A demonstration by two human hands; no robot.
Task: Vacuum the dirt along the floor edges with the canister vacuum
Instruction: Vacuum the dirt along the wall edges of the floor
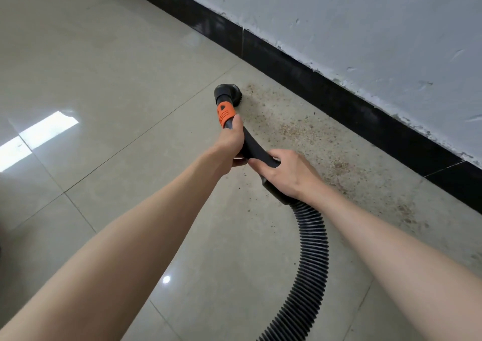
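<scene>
1. The black plastic vacuum wand (257,149) is a curved rigid tube with a ribbed orange collar (226,113) near its front end, marked with a dark triangle.
2. Past the collar sits a round black brush nozzle (229,93) with short bristles, resting on the floor at the near edge of the dirt.
3. The wand's long axis runs from lower right to upper left, its nozzle end pointing away from the person and lying near the wall's base.
4. A black corrugated hose (311,257) leaves the wand's rear end and curves down to the bottom edge of the view.
5. The left hand (233,140) has its grip clenched around the wand just behind the orange collar.
6. The right hand (285,172) grasps the wand's rear part, fingers curled over it.
7. Brown crumbly dirt (307,137) lies scattered along glossy beige floor tiles (104,79), beside a black skirting strip (339,100) under a scuffed white wall (365,27).
</scene>
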